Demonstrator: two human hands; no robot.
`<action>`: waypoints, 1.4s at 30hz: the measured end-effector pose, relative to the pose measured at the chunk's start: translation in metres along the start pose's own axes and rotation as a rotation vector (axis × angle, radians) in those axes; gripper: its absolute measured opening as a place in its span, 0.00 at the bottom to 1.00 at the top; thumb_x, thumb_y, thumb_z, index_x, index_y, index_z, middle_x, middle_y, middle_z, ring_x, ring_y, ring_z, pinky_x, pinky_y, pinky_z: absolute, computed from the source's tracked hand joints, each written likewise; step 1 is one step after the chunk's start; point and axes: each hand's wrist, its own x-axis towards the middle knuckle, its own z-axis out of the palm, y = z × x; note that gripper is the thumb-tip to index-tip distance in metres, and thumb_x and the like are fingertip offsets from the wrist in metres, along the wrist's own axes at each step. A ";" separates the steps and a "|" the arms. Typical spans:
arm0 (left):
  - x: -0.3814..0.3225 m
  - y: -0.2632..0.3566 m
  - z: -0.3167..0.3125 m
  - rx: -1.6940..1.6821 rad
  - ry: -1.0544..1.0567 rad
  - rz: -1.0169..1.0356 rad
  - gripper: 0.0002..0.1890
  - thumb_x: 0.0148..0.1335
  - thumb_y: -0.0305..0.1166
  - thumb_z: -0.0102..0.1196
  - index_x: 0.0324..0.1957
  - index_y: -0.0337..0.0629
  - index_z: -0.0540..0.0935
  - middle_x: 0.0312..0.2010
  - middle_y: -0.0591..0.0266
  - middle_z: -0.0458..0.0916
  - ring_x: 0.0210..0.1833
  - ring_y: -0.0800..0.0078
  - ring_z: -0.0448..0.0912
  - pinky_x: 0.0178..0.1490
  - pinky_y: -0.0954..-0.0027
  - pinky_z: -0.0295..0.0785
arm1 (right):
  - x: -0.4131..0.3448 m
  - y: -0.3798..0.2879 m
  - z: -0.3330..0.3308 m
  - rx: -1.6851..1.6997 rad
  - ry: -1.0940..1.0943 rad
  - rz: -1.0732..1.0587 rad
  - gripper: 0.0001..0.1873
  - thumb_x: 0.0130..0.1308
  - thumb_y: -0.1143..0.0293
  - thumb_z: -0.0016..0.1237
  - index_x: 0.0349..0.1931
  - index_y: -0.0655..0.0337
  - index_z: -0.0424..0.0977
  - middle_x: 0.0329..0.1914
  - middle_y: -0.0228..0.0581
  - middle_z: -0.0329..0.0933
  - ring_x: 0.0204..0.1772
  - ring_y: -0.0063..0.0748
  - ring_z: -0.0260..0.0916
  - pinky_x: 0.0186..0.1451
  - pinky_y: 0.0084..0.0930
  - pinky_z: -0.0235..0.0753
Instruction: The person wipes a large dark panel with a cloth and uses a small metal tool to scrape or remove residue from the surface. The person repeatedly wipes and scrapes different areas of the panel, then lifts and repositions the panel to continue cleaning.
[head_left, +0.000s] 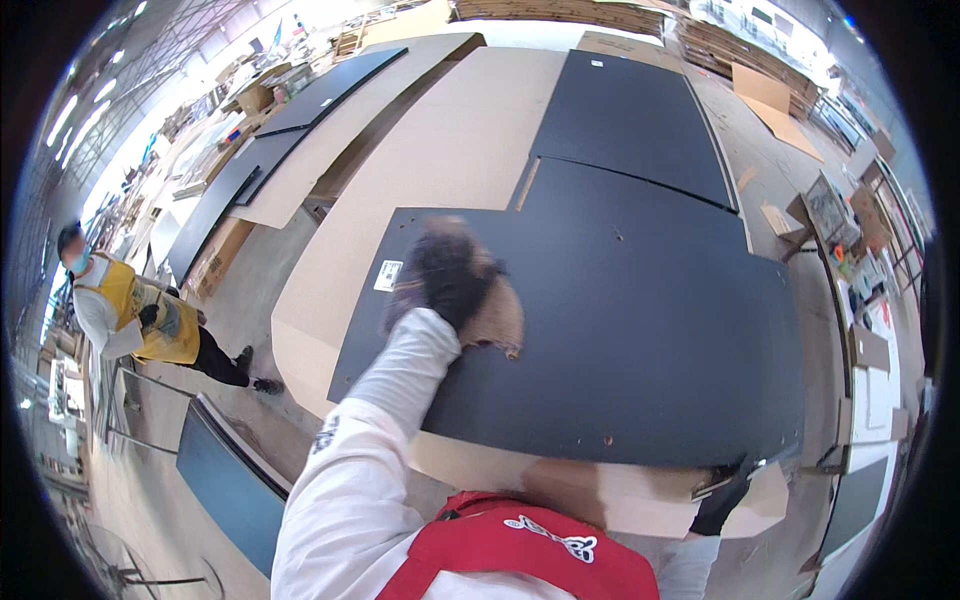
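Note:
A large dark grey panel (630, 322) with small holes near its edges lies before me. My left hand (454, 285), in a black glove, presses a brown cloth (495, 319) onto its left part; hand and cloth are blurred. Beside the cloth, a white label (388, 275) is stuck to the panel. At the panel's near right corner is my right hand (724, 499), also black-gloved. A thin, pale-edged object (705, 489) shows by its fingers, partly hidden. Whether the hand grips that object or the panel edge is unclear.
Cardboard sheets (457, 142) lie under the panels. A second dark panel (622, 112) adjoins the first at the far side. Leftward, a person (142, 307) in a yellow apron stands near more dark panels (285, 150). A cluttered bench (870, 300) runs along the right.

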 end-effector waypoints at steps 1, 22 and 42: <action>0.014 0.017 -0.005 -0.391 -0.459 0.000 0.36 0.63 0.57 0.43 0.65 0.41 0.65 0.63 0.44 0.65 0.68 0.47 0.60 0.72 0.49 0.47 | 0.003 0.001 -0.001 -0.070 0.008 0.014 0.25 0.68 0.43 0.42 0.44 0.59 0.70 0.27 0.31 0.70 0.22 0.18 0.62 0.19 0.17 0.61; -0.011 -0.232 -0.015 -0.698 -0.025 -0.522 0.20 0.70 0.45 0.45 0.49 0.38 0.80 0.44 0.55 0.83 0.46 0.67 0.80 0.49 0.67 0.74 | 0.012 0.010 -0.004 0.016 0.092 -0.072 0.23 0.71 0.50 0.44 0.51 0.63 0.70 0.41 0.34 0.73 0.43 0.27 0.69 0.46 0.25 0.70; 0.121 0.363 0.068 -0.502 -0.296 0.414 0.34 0.59 0.59 0.47 0.61 0.46 0.70 0.63 0.54 0.68 0.64 0.54 0.66 0.67 0.50 0.53 | 0.015 -0.011 -0.027 0.049 0.075 0.167 0.13 0.73 0.55 0.43 0.32 0.51 0.67 0.27 0.21 0.62 0.31 0.14 0.59 0.32 0.18 0.60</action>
